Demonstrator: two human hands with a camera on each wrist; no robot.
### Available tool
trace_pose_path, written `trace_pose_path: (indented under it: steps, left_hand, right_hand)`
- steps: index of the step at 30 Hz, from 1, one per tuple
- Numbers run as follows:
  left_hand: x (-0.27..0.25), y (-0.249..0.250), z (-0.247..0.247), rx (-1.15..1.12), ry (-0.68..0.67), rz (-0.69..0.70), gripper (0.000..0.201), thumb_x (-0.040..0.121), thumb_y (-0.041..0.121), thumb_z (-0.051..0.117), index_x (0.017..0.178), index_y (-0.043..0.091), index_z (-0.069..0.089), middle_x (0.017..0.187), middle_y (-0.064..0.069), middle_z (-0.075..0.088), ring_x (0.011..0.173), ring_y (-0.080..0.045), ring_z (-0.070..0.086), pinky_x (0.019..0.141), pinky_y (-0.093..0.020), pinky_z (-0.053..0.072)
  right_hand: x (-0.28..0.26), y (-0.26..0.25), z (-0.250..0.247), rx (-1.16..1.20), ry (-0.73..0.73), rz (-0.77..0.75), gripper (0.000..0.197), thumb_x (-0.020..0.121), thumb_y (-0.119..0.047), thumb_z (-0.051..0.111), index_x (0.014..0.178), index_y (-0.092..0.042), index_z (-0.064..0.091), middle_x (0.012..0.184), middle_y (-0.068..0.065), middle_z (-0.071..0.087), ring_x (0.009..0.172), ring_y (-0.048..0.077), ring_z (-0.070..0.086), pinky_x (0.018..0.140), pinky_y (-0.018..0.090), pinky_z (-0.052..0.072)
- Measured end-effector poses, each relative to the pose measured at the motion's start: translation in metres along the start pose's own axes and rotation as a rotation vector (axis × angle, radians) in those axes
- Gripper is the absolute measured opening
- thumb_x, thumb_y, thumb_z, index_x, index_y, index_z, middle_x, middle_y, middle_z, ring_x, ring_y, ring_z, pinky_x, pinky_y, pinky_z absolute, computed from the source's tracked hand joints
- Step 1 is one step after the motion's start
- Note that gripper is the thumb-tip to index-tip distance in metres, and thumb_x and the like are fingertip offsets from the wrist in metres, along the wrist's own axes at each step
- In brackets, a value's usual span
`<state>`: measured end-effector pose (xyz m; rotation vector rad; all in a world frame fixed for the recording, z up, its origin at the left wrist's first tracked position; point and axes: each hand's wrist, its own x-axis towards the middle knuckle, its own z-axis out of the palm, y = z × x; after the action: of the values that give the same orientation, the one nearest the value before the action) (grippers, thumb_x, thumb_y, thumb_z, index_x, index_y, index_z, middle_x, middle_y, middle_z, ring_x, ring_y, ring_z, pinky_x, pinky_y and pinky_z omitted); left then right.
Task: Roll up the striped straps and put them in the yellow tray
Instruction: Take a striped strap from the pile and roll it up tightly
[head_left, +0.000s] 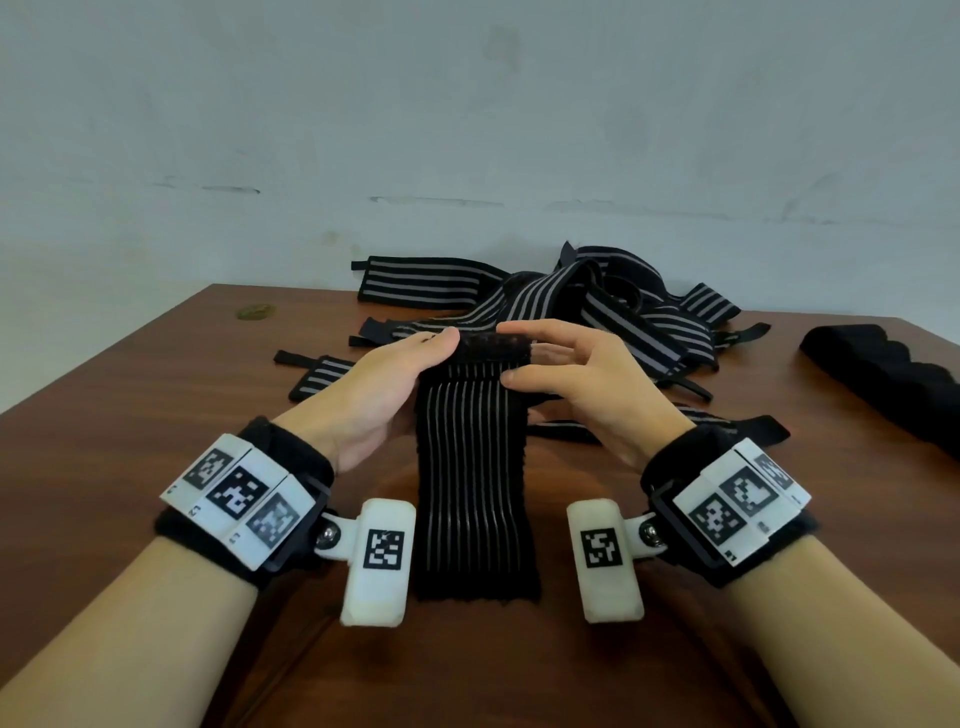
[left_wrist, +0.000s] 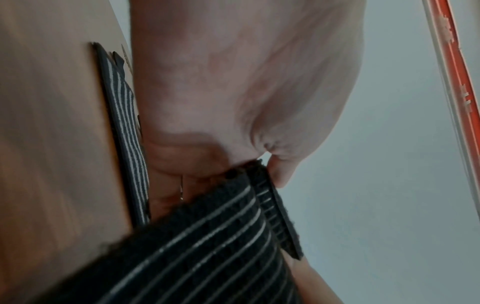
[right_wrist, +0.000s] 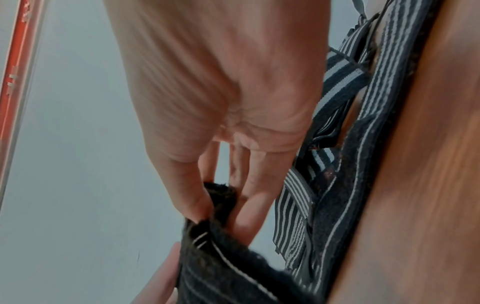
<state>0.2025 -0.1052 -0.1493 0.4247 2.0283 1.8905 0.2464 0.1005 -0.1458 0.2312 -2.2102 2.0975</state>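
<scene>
Both hands start a roll at the far end of one striped strap (head_left: 474, 467) on the counter (head_left: 156, 395).

The left hand (head_left: 384, 384) and right hand (head_left: 566, 374) each pinch an end of the folded-over far edge — thumbs on the near side, fingers curled over it. The strap's near length lies flat toward the person. Beyond the strap sits a tangled heap of straps (head_left: 597, 306); to the strap's right, a black cloth (head_left: 893, 379).

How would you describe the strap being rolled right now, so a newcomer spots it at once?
On the brown wooden table, look in front of the tangled pile of striped straps. The strap being rolled lies flat, running toward the viewer. Only it has both hands on its curled far end.
</scene>
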Motion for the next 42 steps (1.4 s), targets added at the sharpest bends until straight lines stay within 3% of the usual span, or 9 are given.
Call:
trace_pose_path:
  steps: [5,9,14,18,23,25,34,39,42]
  left_hand:
    - [0.0018,-0.0011,0.0002,-0.002,-0.009,-0.004,0.035,0.110,0.038,0.044,0.132,0.021,0.066,0.124,-0.001,0.075,0.119,-0.020,0.069,0.107,-0.047,0.050]
    - [0.0009,-0.0014,0.0008,0.033,-0.017,-0.009,0.039,0.109,0.044,0.042,0.133,0.023,0.064,0.128,0.003,0.073,0.122,-0.017,0.066,0.109,-0.045,0.047]
    - [0.0020,-0.0009,-0.0005,0.060,-0.080,-0.072,0.068,0.091,0.079,0.039,0.141,0.038,0.061,0.137,0.010,0.068,0.132,-0.012,0.058,0.120,-0.049,0.035]
    - [-0.0048,0.0033,0.0034,0.066,-0.059,-0.030,0.049,0.106,0.059,0.033,0.138,0.034,0.062,0.127,0.010,0.073,0.123,-0.009,0.064,0.116,-0.043,0.041]
    - [-0.0037,0.0026,0.0029,0.008,-0.004,-0.011,0.033,0.106,0.041,0.051,0.128,0.021,0.067,0.122,-0.004,0.075,0.118,-0.023,0.069,0.111,-0.048,0.048]
    - [-0.0023,0.0016,0.0026,-0.024,0.001,0.003,0.030,0.105,0.036,0.055,0.127,0.020,0.068,0.122,-0.004,0.075,0.118,-0.023,0.069,0.109,-0.047,0.050]
    - [0.0016,-0.0022,0.0006,-0.009,-0.128,-0.025,0.040,0.105,0.050,0.049,0.131,0.028,0.069,0.126,0.004,0.074,0.125,-0.016,0.066,0.114,-0.046,0.044]
    - [-0.0001,-0.0009,0.0012,-0.044,-0.094,0.008,0.033,0.105,0.035,0.053,0.130,0.020,0.068,0.122,-0.001,0.076,0.118,-0.018,0.070,0.093,-0.036,0.053]
    - [0.0008,-0.0006,0.0016,-0.083,-0.030,0.041,0.028,0.104,0.032,0.057,0.125,0.018,0.070,0.117,-0.003,0.077,0.109,-0.017,0.073,0.084,-0.032,0.055]
  right_hand:
    - [0.0010,0.0015,0.0021,0.059,-0.045,0.103,0.036,0.097,-0.027,0.070,0.132,-0.016,0.066,0.121,0.013,0.074,0.105,0.023,0.075,0.075,0.037,0.061]
    - [-0.0001,0.0035,0.0026,0.037,-0.021,0.045,0.025,0.097,-0.017,0.070,0.121,-0.013,0.073,0.115,0.020,0.074,0.098,0.023,0.075,0.071,0.035,0.063]
    - [0.0008,0.0054,0.0008,-0.058,0.035,-0.046,0.025,0.090,-0.017,0.078,0.114,-0.024,0.078,0.112,0.012,0.077,0.105,0.025,0.074,0.074,0.033,0.060]
    - [0.0004,0.0042,0.0013,-0.090,0.024,-0.100,0.028,0.087,-0.011,0.080,0.113,-0.021,0.079,0.106,0.007,0.079,0.099,0.022,0.076,0.073,0.033,0.061]
    - [0.0019,0.0032,0.0011,-0.111,0.016,-0.123,0.036,0.082,-0.001,0.080,0.113,-0.018,0.079,0.106,0.013,0.079,0.101,0.031,0.076,0.085,0.042,0.064]
    - [0.0022,0.0036,0.0002,-0.122,0.017,-0.128,0.038,0.081,0.002,0.080,0.114,-0.018,0.078,0.105,0.015,0.078,0.098,0.028,0.076,0.083,0.036,0.064]
    - [0.0000,0.0015,0.0008,-0.093,-0.009,-0.174,0.042,0.077,0.013,0.079,0.110,-0.012,0.078,0.094,-0.004,0.080,0.088,0.002,0.074,0.077,0.013,0.054]
    - [0.0016,0.0014,0.0030,-0.183,0.023,-0.187,0.045,0.077,0.014,0.079,0.113,-0.014,0.077,0.109,-0.004,0.078,0.101,0.006,0.072,0.088,0.019,0.055]
    - [0.0034,0.0020,0.0028,-0.210,0.064,-0.094,0.062,0.083,-0.005,0.083,0.137,-0.025,0.062,0.126,-0.005,0.070,0.109,0.011,0.069,0.089,0.028,0.059]
